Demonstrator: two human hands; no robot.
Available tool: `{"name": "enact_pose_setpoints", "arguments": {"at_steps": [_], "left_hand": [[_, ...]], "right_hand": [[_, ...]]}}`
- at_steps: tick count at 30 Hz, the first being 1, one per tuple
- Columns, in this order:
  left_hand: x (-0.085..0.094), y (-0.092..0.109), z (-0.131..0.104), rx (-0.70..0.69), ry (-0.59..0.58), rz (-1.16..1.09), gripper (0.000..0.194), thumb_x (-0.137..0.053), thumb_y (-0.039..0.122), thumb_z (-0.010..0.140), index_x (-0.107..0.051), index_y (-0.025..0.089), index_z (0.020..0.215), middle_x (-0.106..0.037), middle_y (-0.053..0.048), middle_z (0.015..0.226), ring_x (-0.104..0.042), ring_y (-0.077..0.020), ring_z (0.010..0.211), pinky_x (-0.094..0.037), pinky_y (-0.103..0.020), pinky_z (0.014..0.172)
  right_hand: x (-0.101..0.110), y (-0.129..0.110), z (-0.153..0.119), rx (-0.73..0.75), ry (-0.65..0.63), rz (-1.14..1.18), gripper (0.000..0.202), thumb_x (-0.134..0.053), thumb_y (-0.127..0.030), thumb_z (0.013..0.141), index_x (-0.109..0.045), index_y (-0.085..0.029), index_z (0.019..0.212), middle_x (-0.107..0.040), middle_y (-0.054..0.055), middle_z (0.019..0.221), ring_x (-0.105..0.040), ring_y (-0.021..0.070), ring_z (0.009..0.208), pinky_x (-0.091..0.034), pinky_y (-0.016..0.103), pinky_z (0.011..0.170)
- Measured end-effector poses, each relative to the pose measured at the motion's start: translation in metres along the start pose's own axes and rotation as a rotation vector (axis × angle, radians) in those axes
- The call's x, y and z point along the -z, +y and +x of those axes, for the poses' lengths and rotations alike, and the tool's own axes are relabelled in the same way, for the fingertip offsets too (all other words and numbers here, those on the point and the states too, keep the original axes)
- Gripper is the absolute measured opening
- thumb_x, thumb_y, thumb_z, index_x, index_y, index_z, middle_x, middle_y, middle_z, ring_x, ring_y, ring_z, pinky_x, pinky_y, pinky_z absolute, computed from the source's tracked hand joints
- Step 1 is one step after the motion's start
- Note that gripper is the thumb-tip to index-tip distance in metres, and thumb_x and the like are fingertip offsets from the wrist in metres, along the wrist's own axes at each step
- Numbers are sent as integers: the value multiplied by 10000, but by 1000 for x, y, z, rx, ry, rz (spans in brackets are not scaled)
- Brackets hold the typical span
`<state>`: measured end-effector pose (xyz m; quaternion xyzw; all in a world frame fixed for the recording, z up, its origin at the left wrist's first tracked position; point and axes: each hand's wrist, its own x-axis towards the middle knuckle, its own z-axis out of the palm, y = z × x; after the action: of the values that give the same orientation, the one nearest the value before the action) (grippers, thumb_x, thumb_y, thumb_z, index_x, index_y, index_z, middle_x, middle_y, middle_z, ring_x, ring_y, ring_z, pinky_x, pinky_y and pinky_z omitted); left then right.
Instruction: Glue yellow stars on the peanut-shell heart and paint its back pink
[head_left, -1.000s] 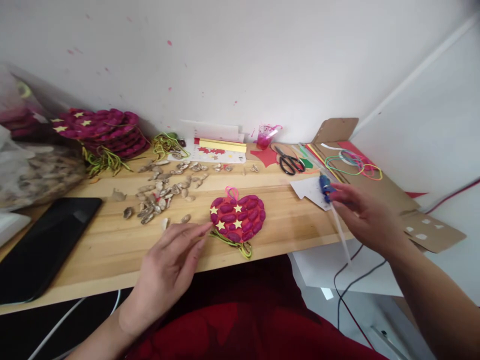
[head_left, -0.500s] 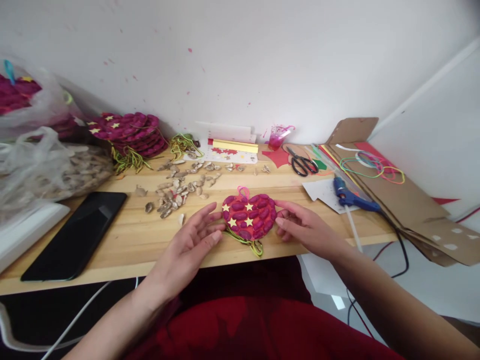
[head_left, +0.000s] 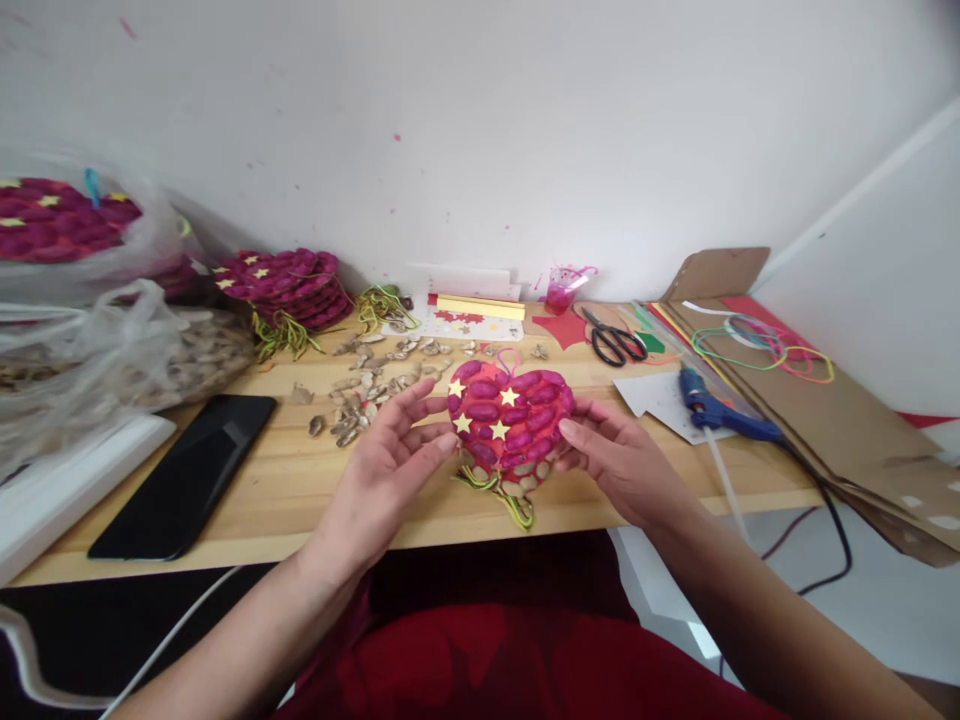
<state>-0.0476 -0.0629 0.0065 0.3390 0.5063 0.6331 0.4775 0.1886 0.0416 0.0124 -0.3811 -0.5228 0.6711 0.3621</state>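
Observation:
Between my hands, over the front of the wooden table, is a heart-shaped ornament [head_left: 516, 415] covered in magenta-painted shells. Several yellow stars dot its left half, a pink loop rises from its top, and paler unpainted shells show along the bottom tip. Green-yellow strings [head_left: 501, 493] hang beneath it. My left hand [head_left: 401, 447] grips its left edge with thumb and fingers. On the opposite edge my right hand [head_left: 611, 445] is closed, thumb in front and fingers behind. The ornament is tilted up toward me.
Loose shells [head_left: 367, 390] lie behind my left hand. A phone [head_left: 184, 475], a bag of shells [head_left: 180, 350] and stacked magenta ornaments [head_left: 289, 285] are at the left. Scissors [head_left: 616, 342], a blue glue gun [head_left: 716, 410] and cardboard [head_left: 825, 420] are at the right.
The ornament has been lifted and tilted up, so its pale lower shells now show. My hands have closed on its two edges. The camera view has shifted slightly left.

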Motion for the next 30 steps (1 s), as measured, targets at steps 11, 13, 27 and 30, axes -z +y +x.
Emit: {"name": "enact_pose_setpoints", "arguments": {"at_steps": [11, 13, 27, 30], "left_hand": [[-6, 15, 15, -62, 75, -108, 703, -902, 242, 788, -583, 217, 1414, -760, -92, 1187, -747, -225, 1049, -600, -347, 914], [-7, 14, 14, -50, 69, -109, 682, -899, 250, 790, -592, 210, 1398, -768, -90, 1176, -747, -225, 1051, -601, -346, 915], [-10, 8, 11, -43, 68, -72, 659, -884, 263, 812, -593, 223, 1402, -746, -87, 1231, -720, -191, 1032, -589, -331, 926], [-6, 11, 12, -28, 39, -98, 644, -894, 298, 818, -613, 224, 1393, -747, -91, 1236, -712, -204, 1082, -579, -333, 940]], "right_hand": [[-17, 1, 16, 119, 18, -14, 335, -873, -466, 797, -693, -225, 945, -739, -5, 729, -665, 150, 572, -569, 292, 542], [-17, 2, 13, 116, 24, -12, 336, -875, -462, 794, -691, -225, 945, -737, -8, 724, -669, 151, 571, -569, 287, 533], [-19, -1, 0, 188, 57, -23, 306, -873, -450, 794, -699, -239, 931, -726, 1, 737, -658, 157, 559, -599, 313, 526], [-18, 0, -1, 187, 50, -14, 297, -874, -441, 796, -702, -239, 931, -727, 4, 725, -662, 163, 551, -608, 321, 523]]}}
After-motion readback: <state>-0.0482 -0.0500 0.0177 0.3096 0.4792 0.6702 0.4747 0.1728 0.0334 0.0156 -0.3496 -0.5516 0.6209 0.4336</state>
